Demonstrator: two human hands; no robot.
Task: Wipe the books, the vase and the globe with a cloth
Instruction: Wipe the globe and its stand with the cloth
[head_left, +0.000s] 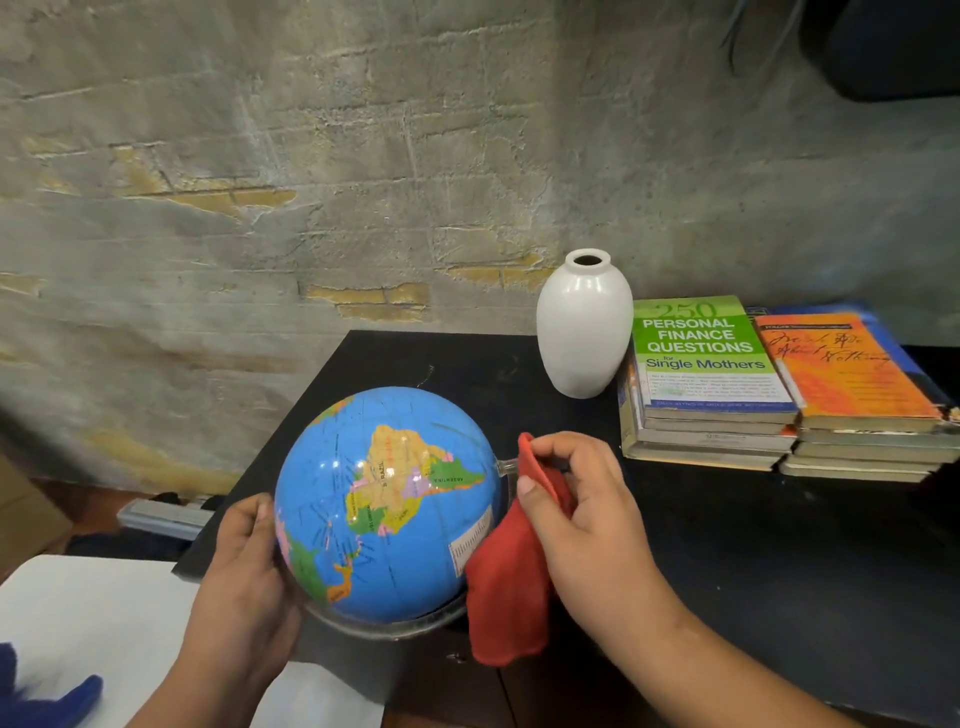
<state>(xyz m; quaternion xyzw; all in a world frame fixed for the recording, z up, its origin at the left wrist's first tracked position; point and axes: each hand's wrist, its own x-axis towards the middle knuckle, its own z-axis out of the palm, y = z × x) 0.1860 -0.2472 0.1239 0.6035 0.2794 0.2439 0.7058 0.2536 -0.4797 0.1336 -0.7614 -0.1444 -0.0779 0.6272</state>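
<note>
The head view, the only one here, shows the globe (384, 504) tipped on its side over the near left corner of the black counter (727, 545). The left hand (244, 566) cups its left flank, fingers (260, 519) curled round the ball and its clear plastic arc (395, 626). I cannot tell whether the stand rests on the counter or hangs free.

The right hand (587, 514) pinches the red cloth (511, 587) between thumb and bent fingers at the globe's right side, near the pole pin. Most of the cloth hangs loose below the grip, just touching the ball.

The globe looks to be the item being wiped. To do it well, I'd say bunch more cloth into the palm so a broad pad meets the sphere, then turn the ball with the left hand and wipe in bands. The pin and arc also need wiping.

The globe is glossy plastic, smooth and slippery, with bright highlights. The cloth is soft and limp, like fleece or microfibre.

The white vase (582, 327) stands upright at the far edge, a glazed egg shape with a narrow neck. Just right of it, touching or nearly so, the books (779, 415) lie flat in two stacks of worn paperbacks. The wall (260, 156) behind is rough grey block with flaking paint.
</note>
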